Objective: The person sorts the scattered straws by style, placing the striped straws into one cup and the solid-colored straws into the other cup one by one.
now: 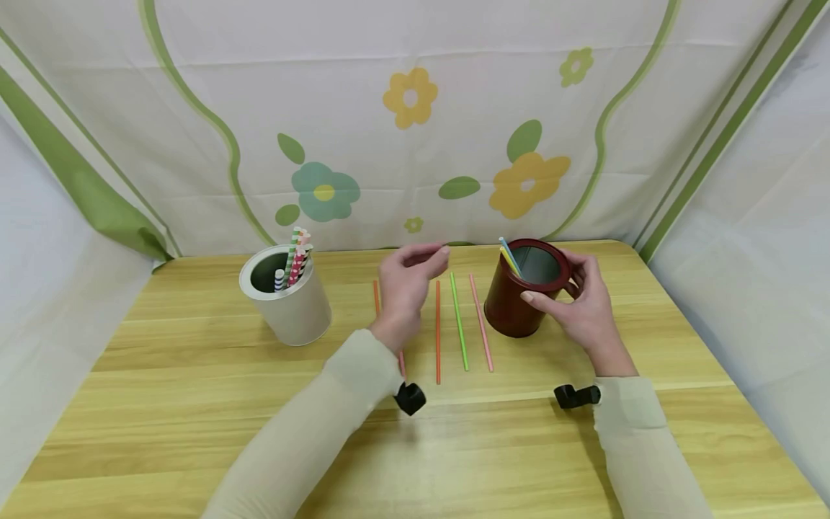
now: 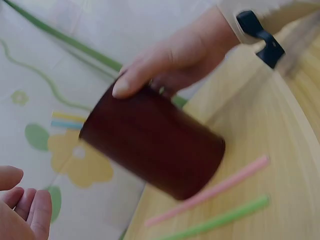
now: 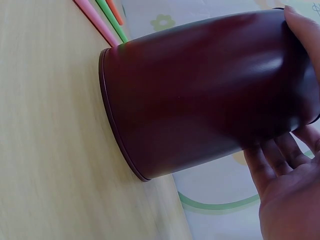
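Observation:
My right hand point(image 1: 586, 310) grips a dark red cylindrical container point(image 1: 515, 306) near its rim, thumb in front and fingers round the far side. The container stands on the table and leans slightly in the head view. A blue straw point(image 1: 509, 254) and a yellow straw poke out of its top left. My left hand point(image 1: 407, 288) hovers over the table left of it, fingers loosely bent, nothing seen between them. Below and beside that hand lie an orange straw point(image 1: 438, 331), a green straw point(image 1: 459, 321) and a pink straw point(image 1: 481, 322). More straw ends show partly hidden under the left forearm.
A white cylindrical container point(image 1: 298, 313) stands at the left, holding several patterned paper straws point(image 1: 297, 263). Behind the wooden table point(image 1: 162, 404) hangs a white curtain point(image 1: 363, 94) with printed flowers. Each wrist carries a black camera mount.

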The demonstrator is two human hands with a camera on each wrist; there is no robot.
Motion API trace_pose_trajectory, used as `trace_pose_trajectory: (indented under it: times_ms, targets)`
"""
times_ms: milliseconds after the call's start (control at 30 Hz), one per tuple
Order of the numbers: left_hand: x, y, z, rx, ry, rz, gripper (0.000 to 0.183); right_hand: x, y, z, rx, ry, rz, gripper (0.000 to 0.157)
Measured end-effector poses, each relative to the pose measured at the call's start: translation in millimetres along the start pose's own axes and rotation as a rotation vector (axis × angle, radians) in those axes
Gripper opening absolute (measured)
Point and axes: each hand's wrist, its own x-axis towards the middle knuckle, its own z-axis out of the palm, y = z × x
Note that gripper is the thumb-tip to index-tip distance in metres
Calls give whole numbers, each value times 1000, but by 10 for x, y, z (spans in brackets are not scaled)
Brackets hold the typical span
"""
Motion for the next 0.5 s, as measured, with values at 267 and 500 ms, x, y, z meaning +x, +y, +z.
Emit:
trace_pose_trajectory:
  times_ms: [267,500]
  targets:
    - [38,-204,-591,102,147,-9,24,6,-22,6,-8,-5,6,83]
    - [31,-392,-853,216,253,-18,23,-2,-23,6,-12,0,11,82]
